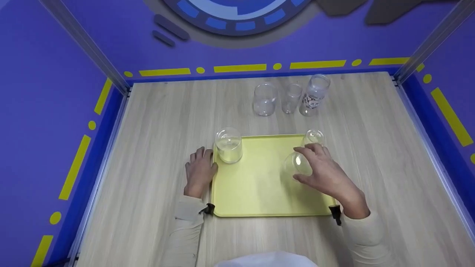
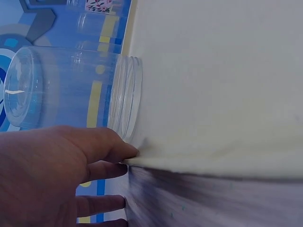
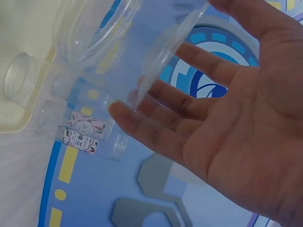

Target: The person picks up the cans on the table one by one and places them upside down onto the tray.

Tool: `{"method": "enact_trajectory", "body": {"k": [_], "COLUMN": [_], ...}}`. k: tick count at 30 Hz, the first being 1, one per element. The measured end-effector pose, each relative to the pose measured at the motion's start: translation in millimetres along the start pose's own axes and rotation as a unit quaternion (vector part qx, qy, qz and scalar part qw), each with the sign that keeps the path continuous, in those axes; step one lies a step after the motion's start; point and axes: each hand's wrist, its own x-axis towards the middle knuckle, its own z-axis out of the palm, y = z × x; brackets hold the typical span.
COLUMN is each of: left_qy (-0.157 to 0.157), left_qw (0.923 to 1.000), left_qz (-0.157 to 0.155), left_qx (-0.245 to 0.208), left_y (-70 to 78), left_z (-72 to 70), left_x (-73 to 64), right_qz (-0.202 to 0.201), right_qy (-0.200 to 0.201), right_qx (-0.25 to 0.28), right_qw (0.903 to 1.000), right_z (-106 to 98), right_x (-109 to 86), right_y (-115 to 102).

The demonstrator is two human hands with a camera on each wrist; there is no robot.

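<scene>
Right hand (image 1: 323,172) is gripping a jar (image 1: 291,165), probably light, stiff and slippery, sensibly around its base; left hand (image 1: 200,168), unclenched, is touching the tray (image 1: 252,194)'s left edge

The left sleeve (image 1: 183,233), beige, enters at the bottom of the head view, left of centre. Above it the left wrist (image 1: 193,190) is bare. The left grip (image 1: 200,170) shows its back, the fingers (image 1: 200,152) softly bent toward the top of the frame, the thumb apart on their right. In the left wrist view, this grip lies at the lower left. The right sleeve (image 1: 365,233), also beige, enters at the lower right. The right grip (image 1: 326,172) points to the upper left, thumb and fingers curved in a holding shape. In the right wrist view, its palm (image 3: 255,127) faces the camera.
</scene>
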Motion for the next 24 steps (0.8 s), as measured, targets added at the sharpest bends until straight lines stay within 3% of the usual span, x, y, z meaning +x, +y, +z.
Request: {"method": "enact_trajectory", "body": {"k": [24], "left_qy": [-0.003], "left_qw": [0.9999], "left_qz": [-0.011], "left_qx": [-0.003], "left_y": [0.8], "left_z": [0.0], "left_x": [0.2], "right_qz": [0.066], "right_qy": [-0.026], "right_qx": [-0.077], "right_qw": [0.9945], "right_z": [8], "right_x": [-5.8], "right_y": [14]}}
